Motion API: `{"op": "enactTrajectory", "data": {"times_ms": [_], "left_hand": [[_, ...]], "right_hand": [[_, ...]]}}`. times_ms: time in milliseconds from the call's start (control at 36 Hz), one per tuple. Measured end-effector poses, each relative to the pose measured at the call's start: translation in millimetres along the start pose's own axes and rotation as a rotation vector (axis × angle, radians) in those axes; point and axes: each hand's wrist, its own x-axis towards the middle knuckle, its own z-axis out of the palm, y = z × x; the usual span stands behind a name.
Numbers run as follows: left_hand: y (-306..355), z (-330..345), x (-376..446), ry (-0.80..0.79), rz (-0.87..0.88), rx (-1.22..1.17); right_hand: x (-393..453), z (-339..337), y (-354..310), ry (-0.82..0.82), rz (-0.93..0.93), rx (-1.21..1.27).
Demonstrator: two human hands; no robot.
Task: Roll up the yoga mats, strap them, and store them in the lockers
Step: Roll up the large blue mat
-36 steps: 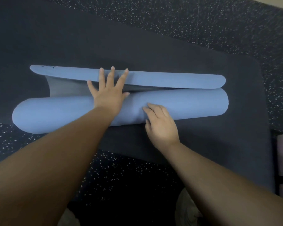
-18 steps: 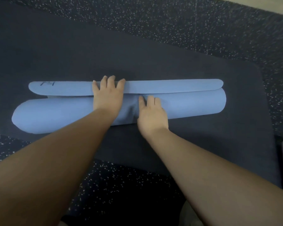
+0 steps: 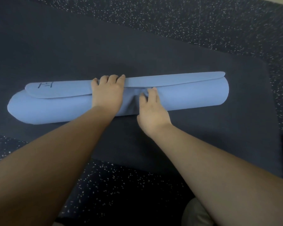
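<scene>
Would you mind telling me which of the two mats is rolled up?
The light blue mat, under both hands; the dark navy mat lies flat beneath it.

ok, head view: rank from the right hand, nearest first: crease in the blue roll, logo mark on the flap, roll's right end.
From the right hand:
1. Crease, at its fingers.
2. Roll's right end, off to the right.
3. Logo mark, far left on the flap.
</scene>
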Motion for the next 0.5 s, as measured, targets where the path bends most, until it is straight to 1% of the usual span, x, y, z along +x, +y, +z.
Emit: {"op": "enactTrajectory", "data": {"times_ms": [56, 83, 167, 306, 417, 500], "left_hand": [[-1.1, 0.5, 1.7, 0.000, 0.008, -0.009], [-1.6, 0.7, 2.6, 0.003, 0.010, -0.012], [-3.1, 1.0, 4.1, 0.009, 0.005, -0.016], [-3.0, 2.8, 2.9, 0.030, 0.009, -0.058], [-1.5, 4.4, -4.5, 0.044, 0.011, -0.148], [-2.1, 5.9, -15.8, 0.045, 0.054, -0.179]], "right_hand": [[0.8, 3.9, 0.2, 0.061, 0.016, -0.114], [0.4, 5.9, 0.2, 0.060, 0.021, -0.143], [-0.5, 10.5, -1.6, -0.001, 0.027, -0.058], [-0.2, 9.6, 2.3, -0.002, 0.019, 0.080], [5.0, 5.8, 5.5, -0.013, 0.003, 0.049], [7.5, -0.4, 5.9, -0.033, 0.007, 0.058]]}}
